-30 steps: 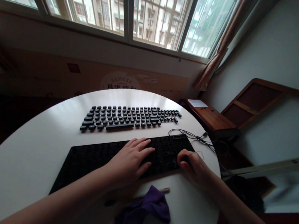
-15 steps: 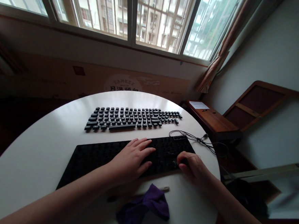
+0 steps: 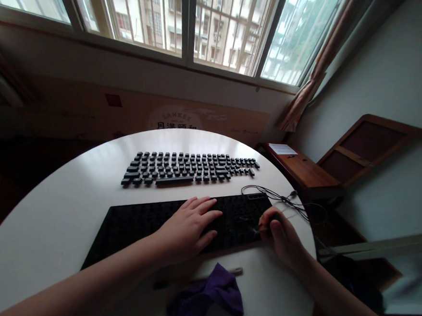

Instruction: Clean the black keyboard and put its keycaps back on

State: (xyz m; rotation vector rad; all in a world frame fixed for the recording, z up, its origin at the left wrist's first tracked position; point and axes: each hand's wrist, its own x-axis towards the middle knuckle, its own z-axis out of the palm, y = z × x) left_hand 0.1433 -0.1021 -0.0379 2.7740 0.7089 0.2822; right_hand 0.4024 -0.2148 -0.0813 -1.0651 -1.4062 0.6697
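A black keyboard base (image 3: 130, 229), its keycaps off at least over most of it, lies slantwise on the white round table. My left hand (image 3: 191, 229) rests flat on its middle, fingers spread, holding nothing. At the base's right end, my right hand (image 3: 281, 237) is closed with curled fingers round something dark that I cannot make out. Thin pale lines show by its fingertips, too blurred to name. Beyond the base, loose black keycaps (image 3: 174, 167) stand in rows like a keyboard's layout, with the long spacebar (image 3: 174, 181) at the front.
A purple cloth (image 3: 219, 291) lies at the table's near side, over a thin brush-like stick (image 3: 237, 271). A bundled black cable (image 3: 284, 198) runs at the table's right edge (image 3: 310, 261). A wooden chair (image 3: 304, 169) with papers on its seat stands beyond, to the right.
My right hand has moved a little right and turned, so that its thumb now shows on top. My left hand stays on the base. The whole view has shifted slightly.
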